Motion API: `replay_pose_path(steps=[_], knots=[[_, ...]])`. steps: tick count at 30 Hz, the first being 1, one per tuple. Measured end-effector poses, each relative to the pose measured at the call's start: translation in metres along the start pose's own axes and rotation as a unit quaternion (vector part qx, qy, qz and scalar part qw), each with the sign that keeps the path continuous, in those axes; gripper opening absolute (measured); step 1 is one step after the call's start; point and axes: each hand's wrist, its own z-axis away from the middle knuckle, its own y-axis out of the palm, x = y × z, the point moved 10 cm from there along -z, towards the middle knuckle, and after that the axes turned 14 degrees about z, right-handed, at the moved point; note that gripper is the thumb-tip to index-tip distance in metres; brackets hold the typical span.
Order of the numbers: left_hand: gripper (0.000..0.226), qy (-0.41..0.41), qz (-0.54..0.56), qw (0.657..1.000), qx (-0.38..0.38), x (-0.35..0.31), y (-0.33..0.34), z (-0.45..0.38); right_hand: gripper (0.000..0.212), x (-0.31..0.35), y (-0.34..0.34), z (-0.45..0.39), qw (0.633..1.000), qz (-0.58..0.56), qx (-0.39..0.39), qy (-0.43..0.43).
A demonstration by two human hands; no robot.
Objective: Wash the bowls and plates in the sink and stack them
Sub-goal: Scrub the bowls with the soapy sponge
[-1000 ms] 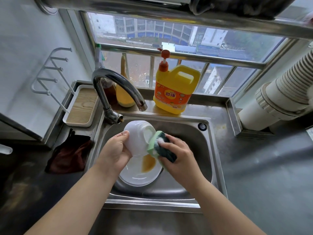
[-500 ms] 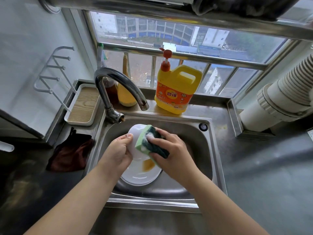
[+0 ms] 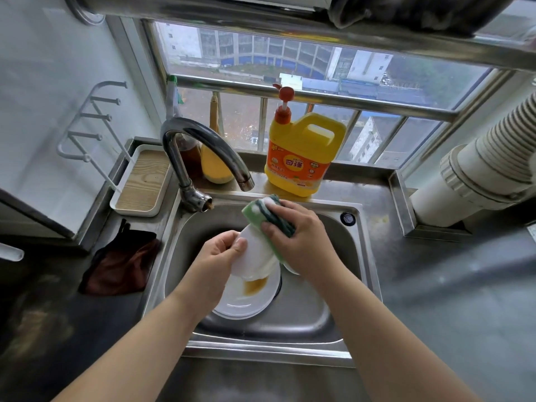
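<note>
I hold a white bowl (image 3: 255, 256) over the middle of the sink (image 3: 313, 314), tipped so its outer side faces me. My left hand (image 3: 216, 262) grips it at the left edge, the fingers curled round the rim with the thumb lying across the outside. My right hand (image 3: 301, 239) holds a soapy green sponge (image 3: 265, 214), fingers curled over its dark scouring face and pressed close together, and the sponge lies against the far right side of the bowl, touching it. Under the bowl, on the sink floor, sits a white plate (image 3: 246, 300) with a smear of brown sauce near its middle; the bowl hangs above it and I cannot tell whether the two touch. A sliver of another white dish shows just beneath my right wrist. The curved tap (image 3: 203, 146) arches over the far left corner of the sink. On the ledge behind the sink stands a yellow bottle of dish soap (image 3: 301, 158) with a red pump, and to its left, behind the tap, a smaller yellow bottle. A white tray with a wooden base (image 3: 142, 181) rests on the counter to the far left, and a dark brown cloth (image 3: 121, 262) lies nearer, just left of the sink.
</note>
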Motion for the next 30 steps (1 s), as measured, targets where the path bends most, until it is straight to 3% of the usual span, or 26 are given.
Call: replay_pose_path(steps=[3, 5, 8, 12, 15, 17, 19, 21, 24, 27, 30], knots=[[0.019, 0.022, 0.033, 0.999, -0.003, -0.007, -0.002, 0.002, 0.041, -0.022, -0.001, -0.01, 0.995, -0.059, 0.015, 0.08], [0.008, 0.027, 0.062, 0.998, -0.008, -0.012, -0.003, 0.003, 0.04, -0.045, 0.01, -0.006, 0.983, -0.097, 0.053, 0.149], [0.014, 0.037, 0.063, 0.997, -0.013, -0.018, -0.007, 0.001, 0.037, -0.056, 0.017, 0.008, 0.969, -0.157, 0.047, 0.183], [0.045, 0.029, -0.017, 0.999, 0.03, -0.012, -0.006, -0.001, 0.039, -0.028, -0.004, 0.022, 0.986, -0.134, -0.022, 0.095], [0.026, 0.012, -0.035, 0.997, 0.068, -0.001, 0.004, 0.0, 0.046, -0.002, 0.0, 0.022, 0.999, -0.036, 0.008, 0.025], [0.026, 0.011, -0.035, 0.997, 0.069, 0.001, 0.006, 0.0, 0.047, 0.0, 0.0, 0.017, 1.0, -0.015, 0.002, 0.019], [0.024, 0.018, -0.02, 0.998, 0.064, -0.002, 0.005, 0.0, 0.043, -0.015, -0.005, 0.012, 0.997, -0.044, -0.02, 0.055], [0.026, 0.02, 0.006, 0.998, 0.067, -0.006, 0.004, 0.0, 0.038, -0.041, -0.001, 0.01, 0.985, -0.103, 0.007, 0.14], [0.044, 0.018, 0.051, 0.994, 0.091, -0.01, 0.005, 0.0, 0.033, -0.07, 0.02, 0.019, 0.938, -0.246, 0.061, 0.237], [0.041, -0.002, 0.049, 0.993, 0.11, -0.007, 0.003, -0.001, 0.033, -0.077, 0.024, 0.028, 0.911, -0.317, 0.046, 0.261], [0.032, -0.028, -0.008, 0.993, 0.116, -0.004, -0.002, -0.001, 0.034, -0.078, 0.013, 0.026, 0.915, -0.322, 0.013, 0.244]])
